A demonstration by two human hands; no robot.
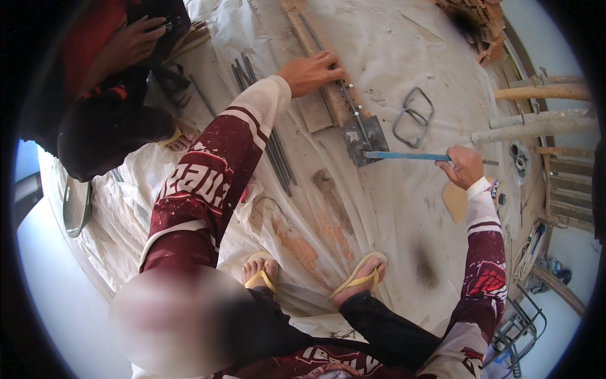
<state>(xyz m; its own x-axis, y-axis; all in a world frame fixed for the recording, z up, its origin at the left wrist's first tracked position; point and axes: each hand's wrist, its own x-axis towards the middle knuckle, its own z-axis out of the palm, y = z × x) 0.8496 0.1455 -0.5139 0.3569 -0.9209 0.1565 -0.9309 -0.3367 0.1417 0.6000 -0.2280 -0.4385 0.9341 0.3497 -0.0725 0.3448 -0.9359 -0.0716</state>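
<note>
A thin, dark grey metal rod (314, 30) lies along a long brown wooden board (302, 28) studded with small upright pins, its surface dull. Its lower end crosses a dark, square metal plate (374, 134) at the board's end and meets the tip of a flat, pale-blue metal bar (404, 155).

The rod's long axis runs from 11 o'clock to 5 o'clock and looks nearly straight. The blue bar lies almost along the 9-to-3 line, its tip at the 9 o'clock end.

The left hand (317, 73) curls over the middle of the rod, its grip bent closed on it against the board; the thumb is hard to make out. The right hand (466, 167) has its grip closed in a fist around the blue bar's 3 o'clock end.

At 2 o'clock from the plate, two rounded loops of dark bent rod (413, 117) lie near it on a wrinkled, whitish plastic sheet (454, 95). Bare sheet spreads from the blue bar toward 6 o'clock; toward 8 o'clock, loose straight grey rods (278, 161) run partly beneath the left forearm.
</note>
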